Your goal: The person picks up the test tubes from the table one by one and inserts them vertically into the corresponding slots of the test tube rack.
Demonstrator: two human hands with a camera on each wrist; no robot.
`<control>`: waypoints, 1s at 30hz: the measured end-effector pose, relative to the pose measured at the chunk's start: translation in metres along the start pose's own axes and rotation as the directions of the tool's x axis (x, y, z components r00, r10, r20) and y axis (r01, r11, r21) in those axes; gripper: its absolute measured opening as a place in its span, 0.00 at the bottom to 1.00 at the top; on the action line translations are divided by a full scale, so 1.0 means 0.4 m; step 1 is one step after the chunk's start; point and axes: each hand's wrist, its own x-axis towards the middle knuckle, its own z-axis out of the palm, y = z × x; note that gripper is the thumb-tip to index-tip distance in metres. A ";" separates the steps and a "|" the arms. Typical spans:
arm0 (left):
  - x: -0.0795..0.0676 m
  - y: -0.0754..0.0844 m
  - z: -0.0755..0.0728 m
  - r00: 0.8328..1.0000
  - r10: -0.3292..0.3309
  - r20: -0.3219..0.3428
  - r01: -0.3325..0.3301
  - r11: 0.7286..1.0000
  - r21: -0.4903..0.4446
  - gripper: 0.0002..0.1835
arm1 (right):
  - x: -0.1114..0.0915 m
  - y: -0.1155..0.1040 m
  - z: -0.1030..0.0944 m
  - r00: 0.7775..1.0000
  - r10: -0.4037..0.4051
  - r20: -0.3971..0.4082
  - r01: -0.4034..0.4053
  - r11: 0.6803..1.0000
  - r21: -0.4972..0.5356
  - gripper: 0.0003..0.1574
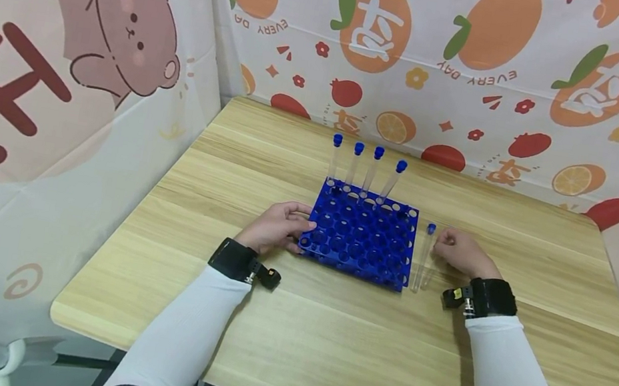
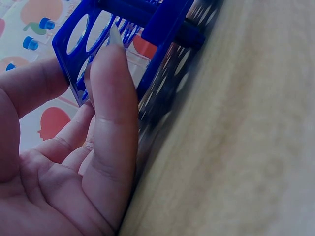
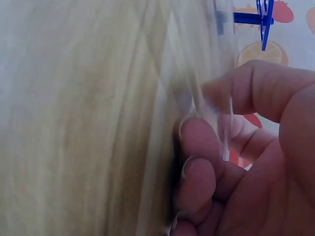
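Your left hand (image 1: 278, 225) gripped the blue rack (image 1: 361, 231); your right hand (image 1: 463, 252) pinched a clear tube (image 1: 428, 272).
Between your hands, the rack held four blue-capped tubes (image 1: 370, 174) along its far side; another capped tube (image 1: 424, 255) lay just beside your right hand.

Rack (image 1: 362, 234) and caps (image 1: 379, 153) are blue, table (image 1: 286, 338) wood-grained, wall cloth (image 1: 431, 37) fruit-printed.
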 end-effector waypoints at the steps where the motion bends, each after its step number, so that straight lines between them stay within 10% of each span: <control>1: 0.000 0.001 -0.001 1.000 0.000 0.001 0.000 1.000 -0.001 0.22 | 0.001 0.000 -0.001 1.000 0.007 0.002 -0.007 1.000 0.014 0.09; 16: 0.001 0.012 -0.001 1.000 -0.016 -0.002 0.016 1.000 -0.014 0.22 | -0.012 -0.010 -0.018 1.000 0.004 0.002 -0.004 0.994 0.108 0.08; 30: 0.003 0.012 0.000 1.000 -0.009 0.008 0.009 1.000 -0.020 0.21 | -0.020 -0.018 -0.028 0.997 0.075 -0.012 -0.072 0.983 0.167 0.34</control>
